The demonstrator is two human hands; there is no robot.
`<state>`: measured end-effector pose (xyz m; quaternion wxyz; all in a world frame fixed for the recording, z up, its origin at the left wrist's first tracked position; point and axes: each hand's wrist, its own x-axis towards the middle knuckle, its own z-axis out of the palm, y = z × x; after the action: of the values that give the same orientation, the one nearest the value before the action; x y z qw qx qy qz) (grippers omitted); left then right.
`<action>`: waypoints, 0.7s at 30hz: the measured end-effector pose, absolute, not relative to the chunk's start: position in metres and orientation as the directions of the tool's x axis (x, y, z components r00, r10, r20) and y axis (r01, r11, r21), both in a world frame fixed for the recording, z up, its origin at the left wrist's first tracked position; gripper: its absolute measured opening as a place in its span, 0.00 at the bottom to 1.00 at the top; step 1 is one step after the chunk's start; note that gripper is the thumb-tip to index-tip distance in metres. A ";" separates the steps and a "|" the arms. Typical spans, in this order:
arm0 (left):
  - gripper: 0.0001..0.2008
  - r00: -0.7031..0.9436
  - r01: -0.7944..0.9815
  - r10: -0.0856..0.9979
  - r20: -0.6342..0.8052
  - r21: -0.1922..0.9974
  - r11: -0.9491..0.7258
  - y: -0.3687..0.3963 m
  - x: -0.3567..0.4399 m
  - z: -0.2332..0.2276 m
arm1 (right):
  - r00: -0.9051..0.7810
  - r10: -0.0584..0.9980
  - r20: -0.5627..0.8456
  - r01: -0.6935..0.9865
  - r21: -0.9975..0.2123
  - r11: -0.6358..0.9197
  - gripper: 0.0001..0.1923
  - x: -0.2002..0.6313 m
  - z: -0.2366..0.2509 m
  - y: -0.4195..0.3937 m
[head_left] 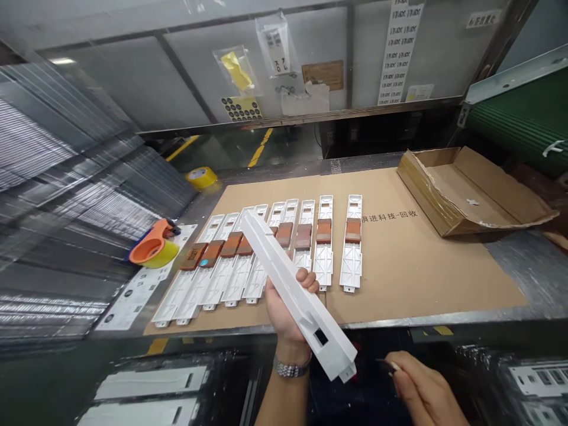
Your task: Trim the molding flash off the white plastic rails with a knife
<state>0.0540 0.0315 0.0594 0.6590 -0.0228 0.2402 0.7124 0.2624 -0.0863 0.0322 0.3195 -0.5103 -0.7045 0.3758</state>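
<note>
My left hand (286,307), with a metal-band watch at the wrist, is closed around a long white plastic strip (284,266). The strip is tilted, its far end over the row on the bench and its near end, with a small rectangular window, toward my right hand (421,384). That hand is pinched on a small, thin, dark-tipped item that I cannot make out. Beyond lie several similar white strips (350,269), side by side with ribbed insides up. Reddish-brown blocks (324,231) rest across them; the held strip partly covers some.
A cardboard sheet (399,272) covers the bench. An opened cardboard box (479,195) stands at right. An orange tape dispenser (153,242), yellow tape roll (201,177) and printed sheet (128,302) are at left. More white parts (151,381) lie below the bench edge.
</note>
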 end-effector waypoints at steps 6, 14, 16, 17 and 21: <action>0.19 -0.114 -0.986 0.965 -0.236 0.148 -0.081 0.028 0.050 0.050 | -0.323 0.945 0.049 0.507 -0.835 0.216 0.23 0.236 0.039 -0.076; 0.21 -0.062 -0.996 0.990 -0.124 0.079 -0.052 0.028 0.049 0.043 | -0.311 0.933 -0.179 0.565 -0.825 0.030 0.28 0.233 0.036 -0.078; 0.21 -0.066 -0.994 0.989 -0.136 0.099 -0.053 0.029 0.051 0.044 | -0.319 0.931 -0.180 0.574 -0.818 0.038 0.29 0.232 0.037 -0.077; 0.21 -0.071 -0.993 0.987 -0.145 0.106 -0.055 0.029 0.052 0.044 | -0.322 0.929 -0.180 0.579 -0.814 0.043 0.29 0.232 0.037 -0.077; 0.23 -0.074 -0.994 0.984 -0.162 0.094 -0.059 0.029 0.054 0.046 | -0.325 0.927 -0.186 0.602 -0.797 0.051 0.29 0.233 0.038 -0.076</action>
<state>0.0541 0.0285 0.0462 0.6801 -0.0273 0.0900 0.7271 0.2326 -0.0759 0.0379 0.1945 -0.5472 -0.6985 0.4182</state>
